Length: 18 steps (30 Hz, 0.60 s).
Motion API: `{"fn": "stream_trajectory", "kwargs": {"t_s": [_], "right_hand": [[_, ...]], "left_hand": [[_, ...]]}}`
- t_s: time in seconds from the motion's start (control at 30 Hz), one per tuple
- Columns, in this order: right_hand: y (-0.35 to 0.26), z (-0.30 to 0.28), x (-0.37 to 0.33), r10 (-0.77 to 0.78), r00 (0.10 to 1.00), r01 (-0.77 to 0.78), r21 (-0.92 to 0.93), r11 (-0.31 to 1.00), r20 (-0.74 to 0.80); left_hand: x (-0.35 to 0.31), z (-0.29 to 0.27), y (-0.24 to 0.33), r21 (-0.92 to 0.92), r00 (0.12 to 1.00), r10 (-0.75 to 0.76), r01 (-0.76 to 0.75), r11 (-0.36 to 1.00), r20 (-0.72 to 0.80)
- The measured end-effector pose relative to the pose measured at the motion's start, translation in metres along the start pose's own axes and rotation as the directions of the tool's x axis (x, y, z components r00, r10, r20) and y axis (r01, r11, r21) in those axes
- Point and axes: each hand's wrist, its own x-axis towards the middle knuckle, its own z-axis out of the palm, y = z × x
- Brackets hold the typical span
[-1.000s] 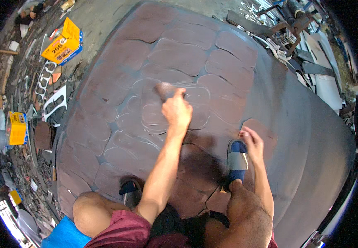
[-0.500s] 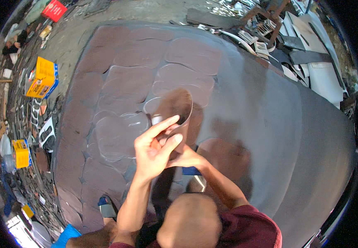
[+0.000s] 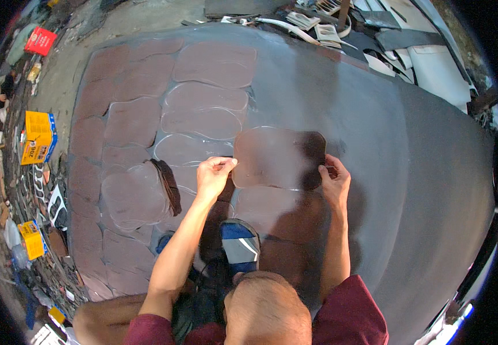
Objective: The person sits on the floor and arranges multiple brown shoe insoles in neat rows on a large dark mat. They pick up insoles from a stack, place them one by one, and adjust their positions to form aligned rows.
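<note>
A thin, glossy brown sheet [image 3: 278,158] with rounded corners is spread flat between my two hands, just over the dark grey surface. My left hand [image 3: 214,175] pinches its left edge between thumb and fingers. At the opposite edge, my right hand [image 3: 335,179] is closed on the lower right side. Directly below lies a similar brown piece [image 3: 280,207], partly in shadow. To the left, a dark brown, ridged strip [image 3: 168,187], whose kind I cannot make out, rests against a rounded stack of brown pieces [image 3: 134,195].
Rows of similar brown pieces [image 3: 134,123] cover the left of the large dark grey sheet [image 3: 387,172]. My slippered foot [image 3: 240,247] is between my arms. Yellow-and-blue boxes [image 3: 39,138] and scraps line the left; white and grey offcuts [image 3: 439,69] heap at the far right.
The brown sheet, curled upright in my hands before, is now opened out flat. My hands have moved apart, the right one out to the right. The view has shifted rightward.
</note>
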Motion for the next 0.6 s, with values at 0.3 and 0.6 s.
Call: {"fn": "stream_trajectory", "kwargs": {"t_s": [0.3,0.6], "right_hand": [[0.054,0.003,0.013,-0.032,0.999,0.036,0.124,0.992,-0.037],[0.061,0.007,0.014,-0.013,0.997,0.016,0.042,0.999,-0.077]], "left_hand": [[0.031,0.014,-0.034,0.417,0.969,0.248,-0.227,0.88,0.004],[0.038,0.023,-0.034,0.465,0.965,0.26,-0.215,0.859,-0.036]]}}
